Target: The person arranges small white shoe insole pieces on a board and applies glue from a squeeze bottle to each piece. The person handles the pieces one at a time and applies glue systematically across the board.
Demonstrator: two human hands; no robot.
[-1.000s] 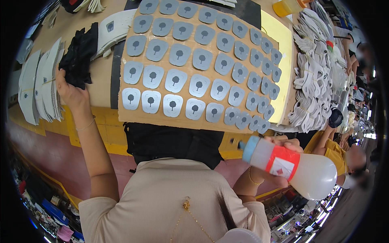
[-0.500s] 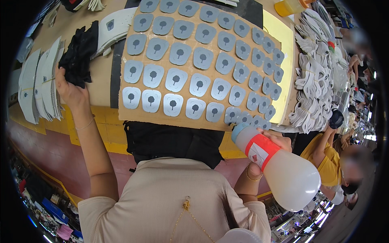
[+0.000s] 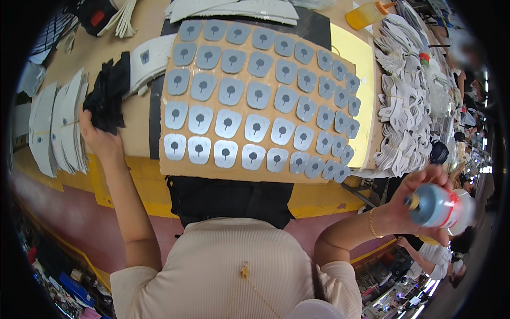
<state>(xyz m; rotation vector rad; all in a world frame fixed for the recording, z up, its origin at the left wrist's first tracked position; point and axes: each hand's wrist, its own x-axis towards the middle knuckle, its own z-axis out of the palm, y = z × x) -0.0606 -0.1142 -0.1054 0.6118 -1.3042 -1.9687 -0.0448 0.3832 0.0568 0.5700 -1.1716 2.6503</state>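
My left hand (image 3: 101, 139) grips the lower end of a crumpled black cloth (image 3: 110, 93) at the left of the table. Away to the right, beyond the table's near edge, my right hand (image 3: 409, 204) is wrapped round a squeeze bottle (image 3: 429, 206) with a blue top, a dark nozzle and a red label. The nozzle points toward me, and much of the bottle's body is hidden behind its top. Between my hands lies a brown cardboard sheet (image 3: 223, 173) bearing rows of grey rounded patches (image 3: 258, 95), each with a dark tree-like mark.
Bundled white cut pieces (image 3: 58, 127) stand at the left, more white pieces (image 3: 239, 9) at the back. White strap bundles (image 3: 401, 106) cover the right side, beside a yellow sheet (image 3: 364, 127). An orange-filled bottle (image 3: 364, 16) lies back right. Other people work farther right.
My right hand has swung the squeeze bottle rightward, away from the cardboard's near right corner, turning its nozzle toward me. My left hand stays on the black cloth. The view has shifted slightly.
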